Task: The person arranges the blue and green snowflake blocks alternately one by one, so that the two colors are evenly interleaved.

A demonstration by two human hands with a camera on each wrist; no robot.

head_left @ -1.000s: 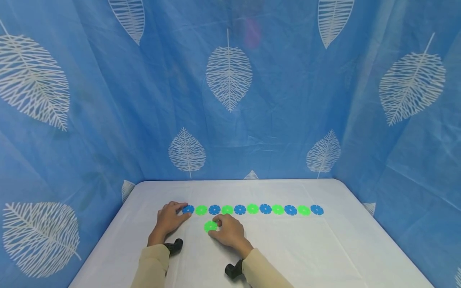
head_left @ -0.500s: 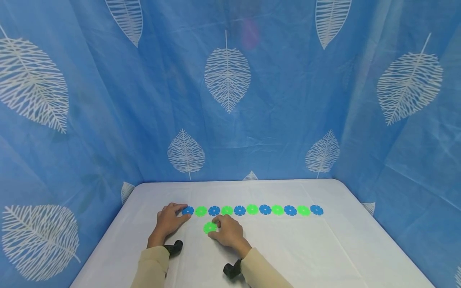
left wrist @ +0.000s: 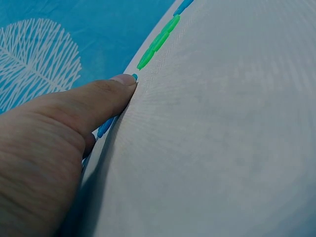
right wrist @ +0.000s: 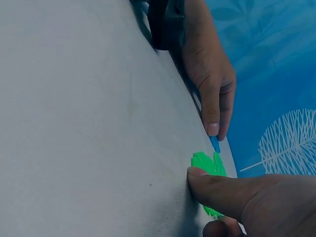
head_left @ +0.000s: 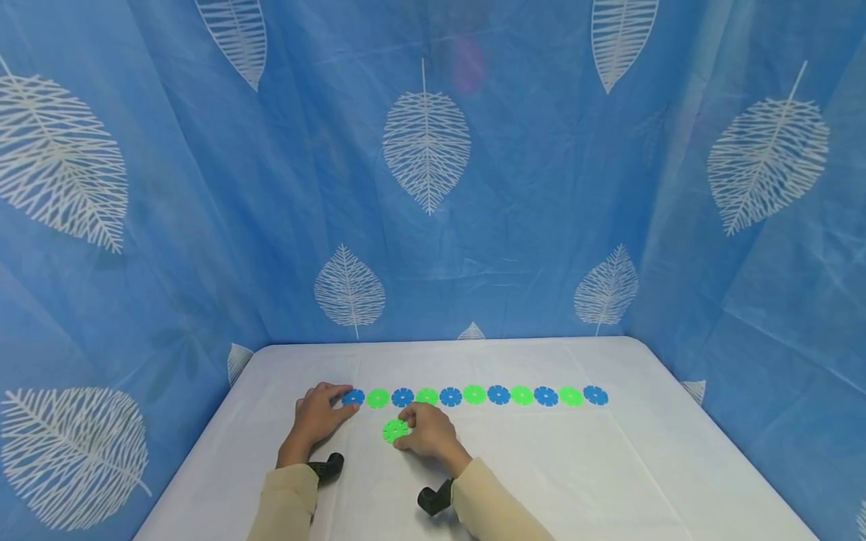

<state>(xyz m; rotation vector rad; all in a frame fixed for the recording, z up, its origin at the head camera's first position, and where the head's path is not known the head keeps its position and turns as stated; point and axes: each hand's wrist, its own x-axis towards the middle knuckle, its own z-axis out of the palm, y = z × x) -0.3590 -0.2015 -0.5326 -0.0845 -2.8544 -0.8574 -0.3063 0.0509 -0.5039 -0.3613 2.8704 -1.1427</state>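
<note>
A row of flat, notched plastic discs, blue and green by turns, lies across the white table. My left hand (head_left: 316, 415) holds the blue disc (head_left: 352, 397) at the row's left end between thumb and forefinger. Nearer to me, my right hand (head_left: 431, 434) pinches a green disc (head_left: 394, 431) by its right edge, tipped so that its face turns toward the head camera. In the right wrist view the thumb lies over the green disc (right wrist: 200, 160), with the left hand (right wrist: 212, 74) beyond. The left wrist view shows the left thumb covering much of the blue disc.
Other discs continue rightward, starting with a green disc (head_left: 378, 398) and finishing with a blue disc (head_left: 595, 395). Both wrists carry black cameras. A blue curtain (head_left: 501, 248) with white leaf prints stands behind and beside the white table (head_left: 575, 466).
The green disc in my right hand has tilted up toward the head camera, showing more of its slots. My left hand stays at the blue disc, and the row has not moved.
</note>
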